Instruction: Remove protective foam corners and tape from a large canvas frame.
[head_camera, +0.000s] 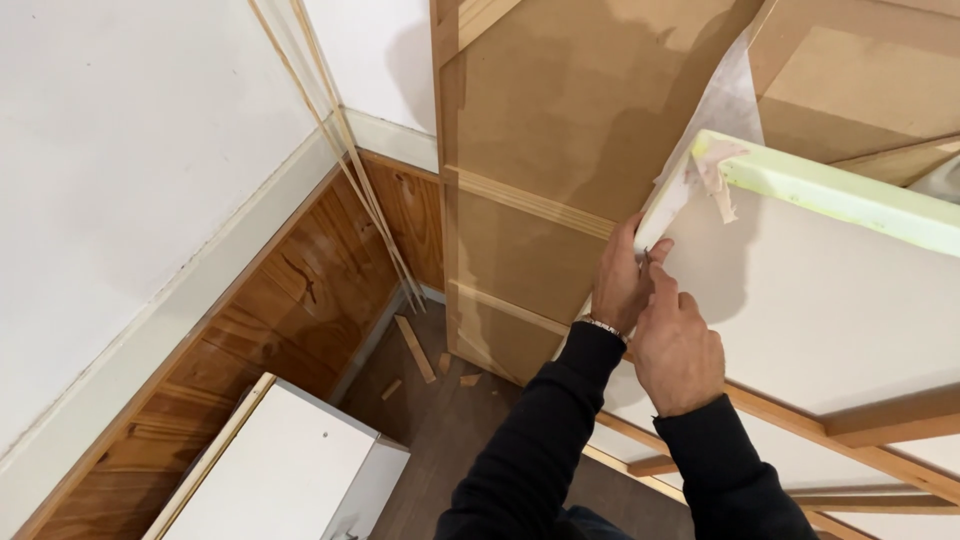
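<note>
Both hands work at the edge of a white panel (820, 300) that leans across the right side of the view, its top rim pale green. The left hand (620, 285) grips the panel's left edge, thumb on the white face and fingers curled behind it, close under the corner. The right hand (675, 350) sits just below and beside it, touching it, with the index finger stretched up toward the same edge; the other fingers are folded in, and whether they pinch anything cannot be told. Both arms wear black sleeves, and a bracelet shows at the left wrist.

At the panel's upper corner, torn tape (712, 175) hangs in ragged strips, and a thin translucent sheet (725, 105) rises from there. Behind the hands stands a brown board (560, 120) with pale wooden battens across it, leaning against the white wall (130, 150). Thin wooden strips (345, 160) lean in the corner. Below, wood wainscot (290, 300) lines the wall, small wood scraps (415, 348) lie on the dark floor, and a white cabinet (285, 470) stands at the lower left.
</note>
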